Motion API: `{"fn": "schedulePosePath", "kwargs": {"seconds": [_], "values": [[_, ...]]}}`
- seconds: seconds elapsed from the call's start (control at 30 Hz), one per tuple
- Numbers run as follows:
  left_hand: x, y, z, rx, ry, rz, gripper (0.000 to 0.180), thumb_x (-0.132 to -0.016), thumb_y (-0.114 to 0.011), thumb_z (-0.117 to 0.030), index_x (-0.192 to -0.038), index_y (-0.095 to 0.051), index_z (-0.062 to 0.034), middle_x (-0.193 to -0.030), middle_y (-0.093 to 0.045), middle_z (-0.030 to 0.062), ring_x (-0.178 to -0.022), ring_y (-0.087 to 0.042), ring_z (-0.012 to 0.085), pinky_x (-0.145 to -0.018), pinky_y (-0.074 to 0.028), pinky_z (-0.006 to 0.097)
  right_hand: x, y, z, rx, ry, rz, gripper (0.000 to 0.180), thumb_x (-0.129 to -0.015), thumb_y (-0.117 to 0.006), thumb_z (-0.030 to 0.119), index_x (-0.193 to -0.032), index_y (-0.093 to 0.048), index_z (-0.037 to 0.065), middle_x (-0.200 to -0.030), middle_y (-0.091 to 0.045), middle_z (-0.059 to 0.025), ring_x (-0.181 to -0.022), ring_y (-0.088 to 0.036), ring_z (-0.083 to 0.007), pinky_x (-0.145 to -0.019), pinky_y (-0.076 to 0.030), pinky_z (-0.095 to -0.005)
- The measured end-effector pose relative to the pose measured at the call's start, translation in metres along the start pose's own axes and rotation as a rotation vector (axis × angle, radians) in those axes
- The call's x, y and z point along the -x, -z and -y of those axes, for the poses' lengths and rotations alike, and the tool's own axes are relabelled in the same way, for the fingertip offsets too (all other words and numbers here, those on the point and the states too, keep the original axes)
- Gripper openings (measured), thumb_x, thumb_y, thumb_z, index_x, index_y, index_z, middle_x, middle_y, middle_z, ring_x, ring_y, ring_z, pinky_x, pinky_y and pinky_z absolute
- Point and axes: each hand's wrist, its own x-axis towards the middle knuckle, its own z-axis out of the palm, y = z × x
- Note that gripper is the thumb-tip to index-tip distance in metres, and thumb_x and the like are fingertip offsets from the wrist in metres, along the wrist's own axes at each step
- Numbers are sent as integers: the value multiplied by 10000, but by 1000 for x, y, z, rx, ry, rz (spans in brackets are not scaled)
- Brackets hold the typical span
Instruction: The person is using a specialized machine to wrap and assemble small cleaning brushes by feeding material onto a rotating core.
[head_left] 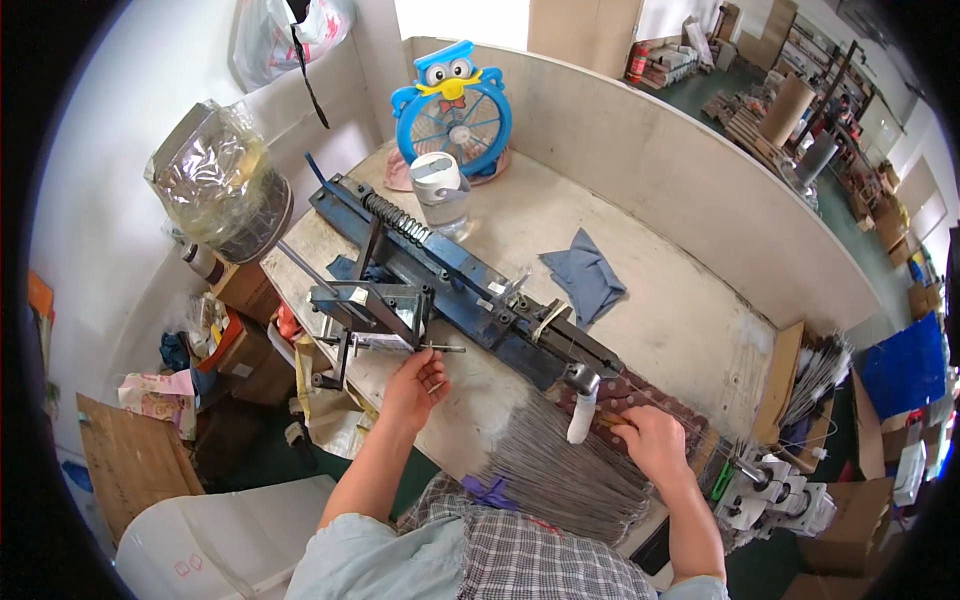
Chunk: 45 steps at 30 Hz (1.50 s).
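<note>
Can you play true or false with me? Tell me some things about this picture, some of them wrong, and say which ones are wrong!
1. The blue plastic fan with a big-eyed face stands on the pale table. True.
2. The folded blue-grey cloth hangs on the wall. False: the cloth lies on the table.
3. The left hand is at a thin metal rod. True.
4. The right hand grips the white cylindrical handle. False: the right hand is beside the handle, not gripping it.
5. A dark coiled metal spring is on the long blue metal tool. True.
</note>
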Motion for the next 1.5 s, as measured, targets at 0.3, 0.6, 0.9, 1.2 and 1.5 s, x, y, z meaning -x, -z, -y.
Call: {"fn": "schedulePosePath", "kwargs": {"seconds": [0.3, 0.6, 0.9, 1.2, 1.5], "values": [[45, -48, 61, -180, -195, 252, 127, -844, -607, -171, -815, -601, -47, -735, -588, 31, -598, -513, 96, -565, -438, 256, 33, 71, -4, -344, 184, -317, 171, -773, -637, 68, -939, -665, 42, -831, -636, -133, -767, -606, -311, -678, -483, -342], [79, -184, 129, -366, -89, 688, 199, -926, -543, -196, -929, -609, -8, -815, -618, 52, -649, -523, 84, -599, -431, 224, 34, 61, -51, -554, 11, -282, 194, -787, -673, 128, -955, -677, 32, -770, -642, -96, -715, -596, -210, -668, -468, -299], [78, -193, 140, -400, -142, 669, 185, -928, -540, -193, -948, -609, -23, -815, -611, 25, -653, -512, 62, -593, -406, 204, 50, 63, -62, -523, 198, -243, 157, -756, -688, 129, -896, -691, 58, -809, -642, -65, -759, -590, -241, -698, -473, -333], [81, -182, 110, -179, -7, 426, 166, -928, -544, -210, -915, -594, -52, -774, -594, 13, -594, -495, 62, -553, -402, 196, -8, 44, -21, -70, 226, -520, 131, -788, -616, 194, -829, -662, 78, -735, -603, -68, -744, -578, -264, -672, -455, -372], [76, -175, 103, -286, -16, 564, 304, -966, -460, -305, -936, -566, -21, -790, -616, 67, -650, -572, 111, -590, -450, 230, -16, 48, -14, -495, 37, -121, 151, -807, -605, 220, -849, -683, 98, -752, -615, -111, -745, -593, -276, -657, -475, -371]]}}
